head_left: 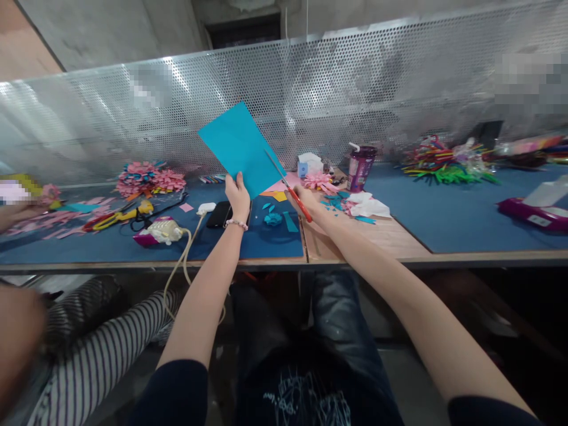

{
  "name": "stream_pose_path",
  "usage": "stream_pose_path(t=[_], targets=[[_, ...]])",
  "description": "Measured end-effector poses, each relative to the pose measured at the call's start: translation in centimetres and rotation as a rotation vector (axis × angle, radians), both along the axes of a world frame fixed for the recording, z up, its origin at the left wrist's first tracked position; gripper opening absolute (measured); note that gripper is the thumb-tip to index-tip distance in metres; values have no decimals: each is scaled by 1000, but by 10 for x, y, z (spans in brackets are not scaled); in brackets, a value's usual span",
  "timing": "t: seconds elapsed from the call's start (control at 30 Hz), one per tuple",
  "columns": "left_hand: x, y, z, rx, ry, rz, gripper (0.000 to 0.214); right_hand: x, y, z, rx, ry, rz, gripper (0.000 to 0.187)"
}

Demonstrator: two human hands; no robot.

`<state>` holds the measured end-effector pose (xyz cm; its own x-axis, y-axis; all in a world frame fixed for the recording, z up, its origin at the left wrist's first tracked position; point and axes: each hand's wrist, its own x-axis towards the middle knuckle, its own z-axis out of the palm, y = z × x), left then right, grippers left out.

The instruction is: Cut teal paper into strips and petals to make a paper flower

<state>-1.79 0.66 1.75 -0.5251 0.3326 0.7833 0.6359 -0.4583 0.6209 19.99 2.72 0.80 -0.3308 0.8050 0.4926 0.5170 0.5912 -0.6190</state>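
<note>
My left hand (238, 194) grips a sheet of blue paper (239, 145) by its lower edge, holding it up above the table. In my right hand (302, 200) is a pair of scissors (298, 201) with red handles. Its blades lie along the right edge of the paper; whether they are cutting into it I cannot tell. Below the paper, on the blue mat, sit a small blue paper flower (273, 219) and a blue paper strip (290, 222). A black phone (219, 215) lies beside my left wrist.
A purple cup with a straw (361, 168) and crumpled white tissue (370, 205) stand to the right. A corded glue gun (160, 232), yellow scissors (119, 219) and pink paper flowers (151, 179) lie left, near another person's hand. A perforated metal panel (328, 89) closes off the back.
</note>
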Motion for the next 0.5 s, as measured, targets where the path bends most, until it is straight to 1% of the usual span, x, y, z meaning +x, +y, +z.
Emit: stream_pose_path(t=[0.13,0.3,0.5], targets=[[1,-3,1,-7,30,-1,44,0,0,0,4,11,12,34],[1,-2,2,18,36,-11,44,-3,-3,0,-80,23,2,37],[3,-3,2,15,56,-20,41,-1,-1,0,-176,57,64,36]])
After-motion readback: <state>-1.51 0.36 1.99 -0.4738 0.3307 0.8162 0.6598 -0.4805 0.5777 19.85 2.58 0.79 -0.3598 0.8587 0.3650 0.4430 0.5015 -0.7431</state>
